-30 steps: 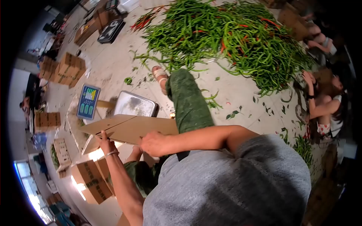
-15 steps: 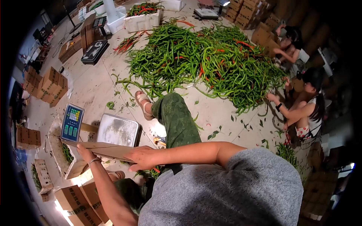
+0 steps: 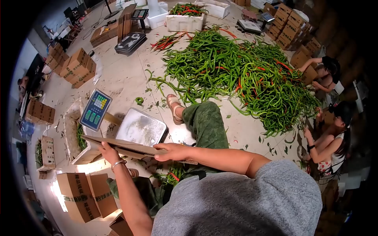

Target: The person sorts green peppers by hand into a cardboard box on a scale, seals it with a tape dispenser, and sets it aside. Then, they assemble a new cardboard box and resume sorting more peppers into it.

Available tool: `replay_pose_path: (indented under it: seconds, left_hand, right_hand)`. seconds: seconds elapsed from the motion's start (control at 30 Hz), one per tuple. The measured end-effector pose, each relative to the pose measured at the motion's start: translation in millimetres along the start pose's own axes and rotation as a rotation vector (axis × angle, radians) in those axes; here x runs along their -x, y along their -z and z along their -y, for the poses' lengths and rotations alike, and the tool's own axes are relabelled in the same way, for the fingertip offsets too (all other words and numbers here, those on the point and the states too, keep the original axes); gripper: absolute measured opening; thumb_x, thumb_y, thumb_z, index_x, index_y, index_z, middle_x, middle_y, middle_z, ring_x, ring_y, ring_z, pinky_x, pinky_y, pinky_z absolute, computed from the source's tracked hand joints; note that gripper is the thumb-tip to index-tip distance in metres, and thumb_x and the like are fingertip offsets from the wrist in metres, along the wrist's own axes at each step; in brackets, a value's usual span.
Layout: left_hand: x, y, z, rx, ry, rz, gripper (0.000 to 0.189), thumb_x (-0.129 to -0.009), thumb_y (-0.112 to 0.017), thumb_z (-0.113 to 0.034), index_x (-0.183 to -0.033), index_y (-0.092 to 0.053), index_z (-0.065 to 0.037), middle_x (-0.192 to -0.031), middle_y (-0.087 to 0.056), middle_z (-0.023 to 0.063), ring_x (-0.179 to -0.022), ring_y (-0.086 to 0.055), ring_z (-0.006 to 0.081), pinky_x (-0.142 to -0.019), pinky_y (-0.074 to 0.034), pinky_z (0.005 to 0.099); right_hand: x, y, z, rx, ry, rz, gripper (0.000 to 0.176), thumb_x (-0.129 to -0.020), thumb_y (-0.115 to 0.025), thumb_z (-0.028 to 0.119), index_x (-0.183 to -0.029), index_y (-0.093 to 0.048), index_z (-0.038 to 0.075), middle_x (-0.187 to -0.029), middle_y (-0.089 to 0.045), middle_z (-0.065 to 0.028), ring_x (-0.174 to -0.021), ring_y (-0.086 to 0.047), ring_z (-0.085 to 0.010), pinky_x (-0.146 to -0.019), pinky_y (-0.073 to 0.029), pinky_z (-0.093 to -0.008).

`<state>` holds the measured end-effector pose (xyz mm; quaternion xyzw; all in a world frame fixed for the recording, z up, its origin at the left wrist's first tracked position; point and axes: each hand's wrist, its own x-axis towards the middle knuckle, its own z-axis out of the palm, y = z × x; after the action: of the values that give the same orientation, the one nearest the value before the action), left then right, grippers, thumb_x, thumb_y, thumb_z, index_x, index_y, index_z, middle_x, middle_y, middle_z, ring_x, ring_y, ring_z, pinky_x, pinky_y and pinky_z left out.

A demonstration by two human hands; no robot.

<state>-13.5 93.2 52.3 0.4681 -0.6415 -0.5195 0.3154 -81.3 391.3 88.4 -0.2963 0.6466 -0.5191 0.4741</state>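
Green chillies (image 3: 236, 74), with red ones mixed in, are heaped loose on the floor (image 3: 118, 70), probably so that they can be reached from several sides; at the right edge of the heap two people, one nearer (image 3: 328, 149) and one farther (image 3: 325, 74), are seated low. Printed cartons (image 3: 78, 196) are stood at the lower left, apart from the heap, perhaps so that the floor beside it is left usable. A foam box (image 3: 87, 156) with chillies inside is set beyond the left end of the cardboard (image 3: 128, 147). That cardboard is held nearly edge-on between the body and the scale (image 3: 141, 128), its layers slightly parted at the near edge; whether the scale is touched by it cannot be told. The display (image 3: 95, 110) is raised and tilted beside the scale, presumably to be read from above. The hands are kept apart, both closed on the cardboard: its left end is gripped by the left hand (image 3: 109, 153), its upper edge farther along by the right hand (image 3: 171, 151), a spacing by which the long sheet is likely steadied
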Motion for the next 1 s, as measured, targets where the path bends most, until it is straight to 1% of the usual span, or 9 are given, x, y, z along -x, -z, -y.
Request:
replay_pose_path:
  seconds: [0.13,0.3,0.37,0.47,0.6,0.7,0.8,0.87,1.0]
  left_hand:
    - [7,-2,-9,-0.046,-0.036,0.000,0.065,-0.094,-0.045,-0.040,-0.135,-0.031,0.008,-0.134,-0.041,0.0264,-0.116,-0.046,0.0369,-0.098,-0.035,0.0389]
    - [-32,3,1,-0.185,-0.076,-0.176,0.055,-0.093,-0.049,-0.025,-0.135,-0.033,0.007,-0.135,-0.040,0.0259,-0.118,-0.046,0.0372,-0.099,-0.036,0.0406]
    - [-46,20,-13,0.062,0.040,-0.166,0.038,-0.088,-0.049,-0.010,-0.121,-0.046,0.006,-0.107,-0.058,0.0192,-0.080,-0.061,0.0280,-0.061,-0.049,0.0380]
    - [-132,66,65,0.117,0.192,-0.189,0.023,-0.075,-0.051,-0.002,-0.098,-0.052,0.003,-0.071,-0.055,0.0120,-0.055,-0.051,0.0215,-0.046,-0.037,0.0320]
    - [-104,84,32,0.339,0.148,-0.102,0.025,-0.072,-0.055,-0.003,-0.095,-0.055,0.007,-0.078,-0.057,0.0091,-0.069,-0.056,0.0226,-0.059,-0.044,0.0334]
    - [-97,97,30,0.385,0.143,0.057,0.055,-0.066,-0.062,-0.005,-0.117,-0.043,-0.014,-0.088,-0.057,0.0085,-0.075,-0.057,0.0197,-0.057,-0.045,0.0310]
    - [-98,98,29,0.413,-0.040,0.071,0.050,-0.070,-0.060,-0.004,-0.117,-0.043,-0.009,-0.087,-0.058,0.0063,-0.071,-0.058,0.0172,-0.051,-0.043,0.0284]
    - [-97,113,7,0.174,0.034,0.036,0.047,-0.068,-0.057,0.002,-0.113,-0.044,-0.004,-0.079,-0.058,0.0087,-0.061,-0.057,0.0185,-0.048,-0.043,0.0293]
    - [-71,112,-45,0.034,-0.064,0.120,0.039,-0.068,-0.056,0.002,-0.106,-0.045,0.005,-0.082,-0.057,0.0136,-0.066,-0.060,0.0219,-0.059,-0.050,0.0321]
  right_hand:
    - [-1,15,0,0.067,0.047,-0.078,0.082,-0.080,-0.060,0.054,-0.136,-0.036,0.000,-0.132,-0.046,-0.0226,-0.122,-0.046,-0.0317,-0.101,-0.035,-0.0350]
    - [33,20,15,0.688,0.165,-0.194,0.060,-0.084,-0.055,0.032,-0.137,-0.037,0.010,-0.120,-0.055,-0.0203,-0.107,-0.054,-0.0371,-0.089,-0.043,-0.0440]
    - [55,25,31,0.765,-0.020,-0.027,0.049,-0.083,-0.053,0.030,-0.128,-0.046,0.012,-0.106,-0.061,-0.0205,-0.098,-0.058,-0.0372,-0.085,-0.044,-0.0465]
    - [74,22,30,0.800,-0.097,-0.015,0.035,-0.085,-0.050,0.029,-0.115,-0.056,0.011,-0.095,-0.063,-0.0200,-0.090,-0.060,-0.0374,-0.081,-0.046,-0.0469]
    - [74,18,31,0.897,-0.052,-0.033,0.028,-0.087,-0.046,0.029,-0.100,-0.062,0.009,-0.084,-0.064,-0.0193,-0.082,-0.062,-0.0374,-0.075,-0.048,-0.0467]
    - [68,31,36,0.875,-0.009,-0.068,0.028,-0.087,-0.047,0.029,-0.100,-0.063,0.011,-0.080,-0.064,-0.0187,-0.075,-0.062,-0.0381,-0.070,-0.050,-0.0473]
    - [52,49,25,0.925,0.060,-0.121,0.025,-0.087,-0.049,0.029,-0.091,-0.064,0.009,-0.077,-0.063,-0.0194,-0.071,-0.061,-0.0389,-0.066,-0.050,-0.0479]
    - [37,60,36,0.905,0.114,-0.171,0.026,-0.087,-0.050,0.029,-0.085,-0.064,0.008,-0.076,-0.062,-0.0203,-0.071,-0.061,-0.0393,-0.066,-0.049,-0.0483]
    - [-22,69,57,0.978,0.252,-0.266,0.034,-0.088,-0.049,0.033,-0.079,-0.063,0.003,-0.077,-0.061,-0.0233,-0.078,-0.060,-0.0408,-0.072,-0.048,-0.0476]
